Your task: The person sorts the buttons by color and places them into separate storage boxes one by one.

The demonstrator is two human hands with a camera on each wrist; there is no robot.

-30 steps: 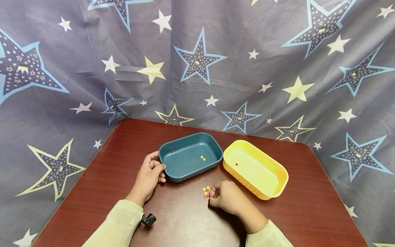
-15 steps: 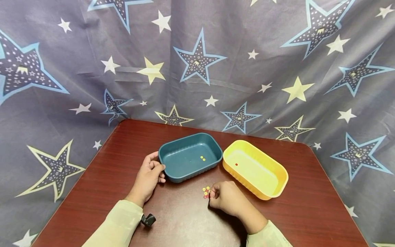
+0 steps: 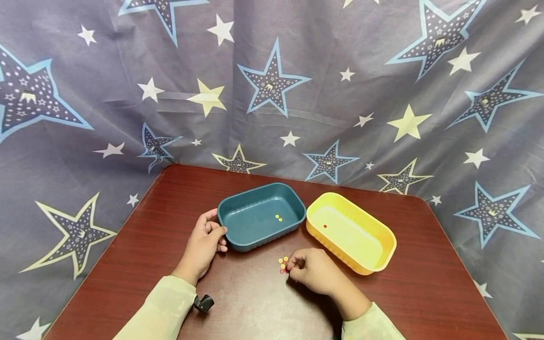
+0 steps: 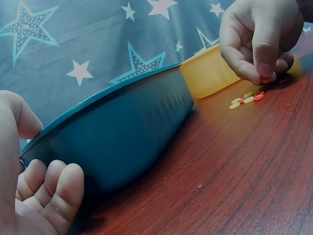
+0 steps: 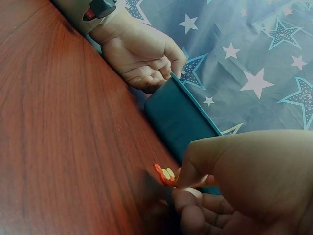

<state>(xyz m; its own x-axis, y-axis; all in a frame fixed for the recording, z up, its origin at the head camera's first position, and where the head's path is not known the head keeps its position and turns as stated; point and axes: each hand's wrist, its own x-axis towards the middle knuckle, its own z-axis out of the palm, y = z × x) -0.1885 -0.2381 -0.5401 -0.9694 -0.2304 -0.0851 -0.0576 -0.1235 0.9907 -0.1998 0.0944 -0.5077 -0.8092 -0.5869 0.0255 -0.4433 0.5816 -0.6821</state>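
Note:
My left hand (image 3: 206, 241) holds the left end of a teal plastic tray (image 3: 246, 243), thumb at the rim and fingers along its outer wall. Two small yellow discs (image 3: 278, 218) lie inside that tray. Between the thumb and forefinger of my right hand (image 3: 314, 271), a small red disc (image 4: 264, 79) is pinched, close over the table. Right by these fingertips lies a little group of flat red and yellow discs (image 4: 248, 99). A yellow tray (image 3: 361, 262), with one red disc (image 3: 325, 226) in it, stands beyond the right hand.
Both trays stand side by side on a reddish-brown wooden table (image 3: 238, 302), their near corners close together. A grey curtain (image 3: 272, 127) printed with stars hangs behind the table. A black wrist mount (image 3: 204, 303) sticks out from the left sleeve.
My right hand has drawn very slightly back to the right from the group of discs, its fingertips lifting a little. The left hand and both trays stay put.

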